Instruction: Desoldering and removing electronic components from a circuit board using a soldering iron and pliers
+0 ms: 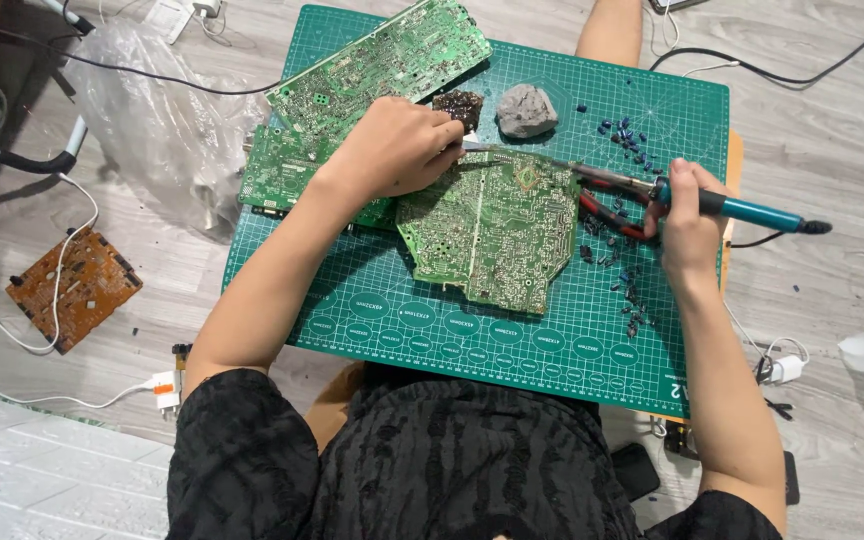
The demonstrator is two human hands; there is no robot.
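A green circuit board (497, 235) lies solder side up near the middle of a green cutting mat (372, 300) on the floor. The right hand (690, 215) is wrapped around the teal handle of a soldering iron (652, 188), whose long metal tip reaches left across the board's top edge. The left hand (397, 145) rests curled at that same edge, fingers pressed together where the tip ends; it seems to pinch something small there, but the knuckles hide it.

Red-handled pliers (607, 210) lie on the mat just under the iron, beside the board's right edge. Small dark blue parts (630, 140) are scattered over the mat's right side. Above the board sit a grey lump (526, 108) and a dark brown lump (460, 105). Two more green boards (382, 60) overlap at the mat's upper left, partly under the left forearm. Off the mat, to the left, a brown board (72, 285) lies on the floor near a clear plastic bag (162, 100).
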